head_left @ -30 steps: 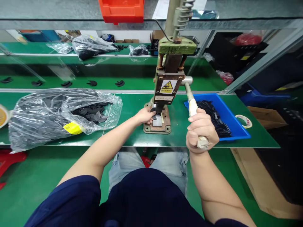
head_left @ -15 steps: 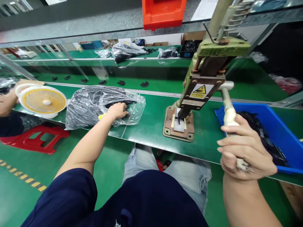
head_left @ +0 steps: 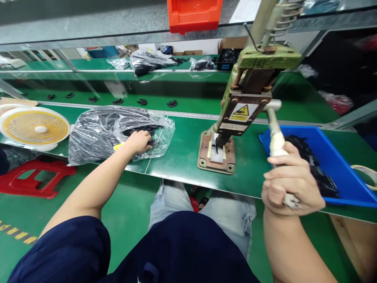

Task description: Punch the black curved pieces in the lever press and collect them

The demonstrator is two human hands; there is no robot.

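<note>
My left hand point(head_left: 138, 142) is at the mouth of a clear plastic bag point(head_left: 88, 137) full of black parts. Its fingers are bent and closed on a black curved piece point(head_left: 153, 143), partly hidden beneath them. My right hand point(head_left: 294, 181) is wrapped round the lever handle point(head_left: 277, 137) of a green hand press point(head_left: 246, 98). Under the ram, a small black part point(head_left: 217, 147) sits on the pale metal block point(head_left: 217, 156) of the press base point(head_left: 203, 162).
A blue bin point(head_left: 347, 169) holding black parts stands right of the press. At left are a white-and-yellow fan point(head_left: 35, 127) and a red stool point(head_left: 38, 179). Black curved pieces point(head_left: 142, 102) lie spaced along the green strip behind. An orange bin point(head_left: 194, 15) sits on the shelf overhead.
The view has swung left to right, so most things appear further left. My left hand stays at the bag's mouth and my right hand keeps its hold on the lever handle.
</note>
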